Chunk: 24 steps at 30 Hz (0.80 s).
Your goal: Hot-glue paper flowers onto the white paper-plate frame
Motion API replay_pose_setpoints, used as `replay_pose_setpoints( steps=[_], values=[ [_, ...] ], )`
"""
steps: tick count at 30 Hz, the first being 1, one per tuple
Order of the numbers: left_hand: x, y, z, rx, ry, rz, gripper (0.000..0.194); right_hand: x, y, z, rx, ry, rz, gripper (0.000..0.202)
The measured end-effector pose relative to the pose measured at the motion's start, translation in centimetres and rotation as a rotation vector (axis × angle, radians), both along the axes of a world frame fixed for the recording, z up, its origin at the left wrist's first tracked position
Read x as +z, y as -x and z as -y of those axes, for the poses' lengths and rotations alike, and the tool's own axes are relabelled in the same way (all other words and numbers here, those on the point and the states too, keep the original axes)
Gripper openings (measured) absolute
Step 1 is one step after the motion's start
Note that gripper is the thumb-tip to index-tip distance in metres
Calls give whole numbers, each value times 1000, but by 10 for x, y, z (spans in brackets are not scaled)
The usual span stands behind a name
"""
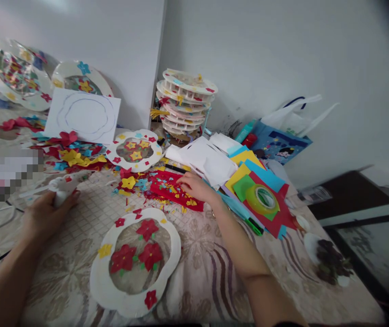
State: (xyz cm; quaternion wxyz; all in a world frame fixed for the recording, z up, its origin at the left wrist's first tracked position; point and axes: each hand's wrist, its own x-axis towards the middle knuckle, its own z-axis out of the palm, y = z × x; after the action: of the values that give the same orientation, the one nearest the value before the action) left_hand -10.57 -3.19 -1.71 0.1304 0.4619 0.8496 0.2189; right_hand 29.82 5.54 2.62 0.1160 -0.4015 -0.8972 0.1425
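My left hand [44,215] is wrapped round a white glue gun [63,188] at the left of the table. My right hand [196,186] reaches over a red sheet [162,188] strewn with small coloured paper bits; its fingers are bent down at the bits, and whether they pinch one is too small to tell. Nearest to me lies a white scalloped ring [101,286] with a clear middle, bearing red paper flowers [151,255], small green leaves and a yellow piece. Neither hand touches this ring.
A similar ring [111,152] and cut flowers [73,156] lie farther back, before a drawn card [83,116] and a stack of discs [184,109]. At right are coloured papers [276,220], yellow tape [254,200], a green-tipped cutter [255,226], a blue bag [279,141] and a plant [331,261].
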Motion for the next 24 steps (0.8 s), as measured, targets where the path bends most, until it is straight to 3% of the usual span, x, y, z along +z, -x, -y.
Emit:
replay_pose_setpoints(
  steps=[8, 15, 19, 24],
  values=[
    [5, -3, -1, -15, 22, -19, 49, -12, 11, 4, 113, -33, -22, 26],
    [3, -2, -1, -20, -16, -29, 46, -4, -4, -6, -61, -116, -47, 25],
    [3, -2, -1, -15, 16, -42, 46, 3, -17, -10, -62, -50, -3, 33],
    [2, 0, -1, -25, 27, -42, 44, -1, -19, -12, -37, 37, 127, 31]
  ],
)
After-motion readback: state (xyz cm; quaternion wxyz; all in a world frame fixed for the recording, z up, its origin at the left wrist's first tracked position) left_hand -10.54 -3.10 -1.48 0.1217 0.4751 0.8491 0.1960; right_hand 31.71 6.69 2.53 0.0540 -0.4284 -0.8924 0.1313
